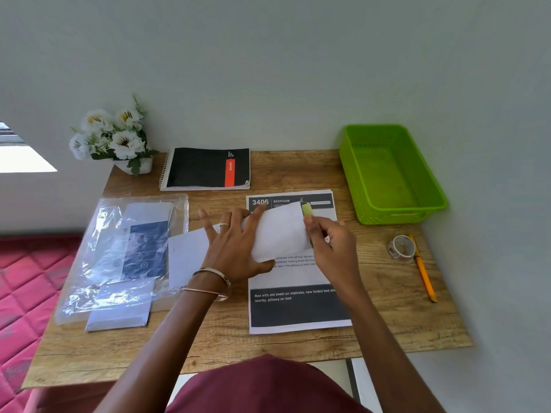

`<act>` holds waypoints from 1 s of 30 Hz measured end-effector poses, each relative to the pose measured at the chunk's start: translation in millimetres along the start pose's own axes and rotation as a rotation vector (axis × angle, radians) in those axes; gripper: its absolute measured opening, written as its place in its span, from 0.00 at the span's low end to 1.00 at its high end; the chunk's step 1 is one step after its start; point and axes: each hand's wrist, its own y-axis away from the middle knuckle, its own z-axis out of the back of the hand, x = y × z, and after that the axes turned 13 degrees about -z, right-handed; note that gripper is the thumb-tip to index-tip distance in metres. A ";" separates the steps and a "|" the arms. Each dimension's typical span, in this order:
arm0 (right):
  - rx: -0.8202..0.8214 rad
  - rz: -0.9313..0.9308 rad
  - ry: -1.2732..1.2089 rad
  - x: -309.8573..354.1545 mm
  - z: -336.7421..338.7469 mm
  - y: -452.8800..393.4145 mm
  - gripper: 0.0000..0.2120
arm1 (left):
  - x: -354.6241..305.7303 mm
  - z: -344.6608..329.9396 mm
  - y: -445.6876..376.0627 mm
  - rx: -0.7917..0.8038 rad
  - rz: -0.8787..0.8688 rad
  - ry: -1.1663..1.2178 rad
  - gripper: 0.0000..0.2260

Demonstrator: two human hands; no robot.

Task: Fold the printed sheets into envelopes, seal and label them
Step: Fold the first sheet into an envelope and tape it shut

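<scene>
Now envelope (278,231) between both hands.

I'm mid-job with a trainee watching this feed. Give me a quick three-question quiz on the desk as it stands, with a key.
1. True or false: the green basket holds sealed envelopes.
2. Which lies beside the tape roll: A) scissors, B) an orange pencil, C) a stapler?
3. What does the left hand press down while the right hand works at its edge with a green-tipped tool?

Key
1. False: nothing shows inside it.
2. B
3. The white envelope, lying on the printed sheets.
</scene>
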 end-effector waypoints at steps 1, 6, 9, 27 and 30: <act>0.017 -0.011 0.019 0.2 -0.7 0.1 0.16 | -1.0 0.1 -0.2 -0.001 -0.002 0.004 0.47; -0.044 -0.092 0.207 0.7 -4.5 2.7 0.24 | -5.0 0.3 -1.5 -0.002 -0.013 -0.003 0.47; -0.004 -0.141 0.286 3.8 -6.1 1.9 0.30 | -7.6 0.1 -1.7 -0.012 -0.023 -0.004 0.46; -0.036 -0.387 -0.634 -3.1 8.7 -4.3 0.23 | -27.7 12.8 -8.4 -0.034 0.152 0.253 0.39; -0.052 -0.308 -0.582 -2.6 8.2 -2.8 0.13 | -27.0 26.7 -19.5 -0.149 0.234 0.409 0.21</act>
